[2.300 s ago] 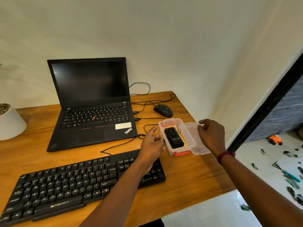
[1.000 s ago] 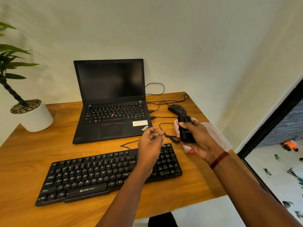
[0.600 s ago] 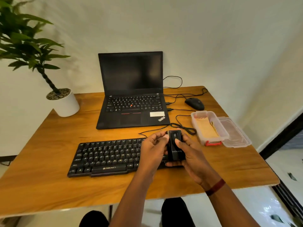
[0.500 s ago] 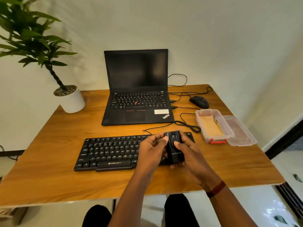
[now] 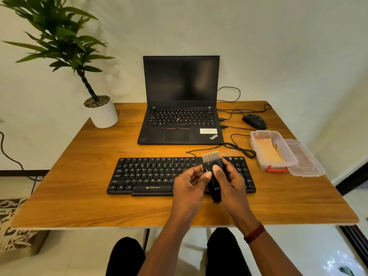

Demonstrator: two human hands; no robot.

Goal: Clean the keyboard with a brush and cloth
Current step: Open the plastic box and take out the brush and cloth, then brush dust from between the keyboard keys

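Note:
A black keyboard (image 5: 151, 175) lies on the wooden desk (image 5: 79, 196) in front of me. Above its right half I hold a black brush (image 5: 214, 176) with both hands. Pale bristles stick out of its far end, pointing away from me. My right hand (image 5: 232, 182) wraps the body, thumb pressed on a slider on top. My left hand (image 5: 191, 186) pinches the brush's left side with thumb and fingers. A tan cloth (image 5: 268, 151) lies inside an open clear box (image 5: 255, 144) at the right.
An open black laptop (image 5: 179, 124) stands behind the keyboard. A black mouse (image 5: 254, 120) and loose cables (image 5: 239, 147) lie to its right. The box's clear lid (image 5: 304, 158) rests beside the box. A potted plant (image 5: 101, 112) stands at the desk's back left corner.
My right hand took the black brush out of the box and brought it over the keyboard, where my left hand joined it. The bristles now stick out of its far end.

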